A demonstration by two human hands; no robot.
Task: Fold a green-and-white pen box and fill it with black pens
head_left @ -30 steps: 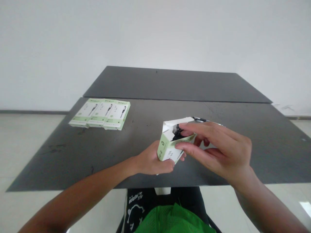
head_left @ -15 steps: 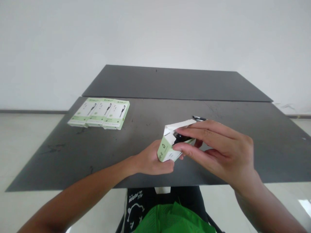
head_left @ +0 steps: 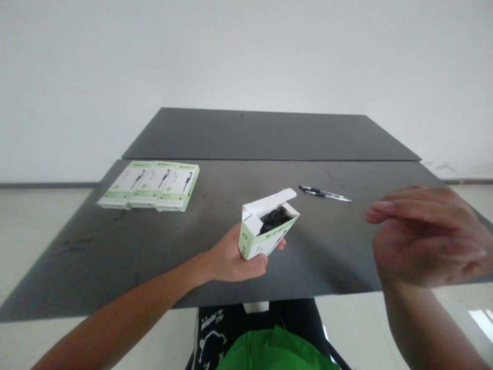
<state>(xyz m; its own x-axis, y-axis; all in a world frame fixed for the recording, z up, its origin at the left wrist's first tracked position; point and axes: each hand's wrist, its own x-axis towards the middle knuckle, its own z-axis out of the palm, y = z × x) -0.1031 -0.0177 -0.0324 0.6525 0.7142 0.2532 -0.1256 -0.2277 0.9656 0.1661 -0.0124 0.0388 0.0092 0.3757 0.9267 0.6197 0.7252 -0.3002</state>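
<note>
My left hand [head_left: 241, 259] is wrapped round a small white and light-green carton [head_left: 262, 244] and holds it tilted above the table. The carton's top flap [head_left: 271, 201] stands up, and a bundled black cable-like item [head_left: 275, 220] shows inside its mouth. Well to the right of the carton, my right hand [head_left: 427, 234] is raised over the table with nothing visible in it. Its fingers point left, loosely bent and somewhat blurred by motion.
Three similar white and green cartons [head_left: 148, 186], each with a printed picture of a black cable and plug, lie overlapping at the table's left. Two pens [head_left: 325, 193] rest right of centre on the dark grey table [head_left: 231, 177]. A second grey panel [head_left: 269, 134] lies behind.
My right hand has left the mouth of the carton and moved right, uncovering the black item and the pens. The left hand still holds the carton, slightly further left in view.
</note>
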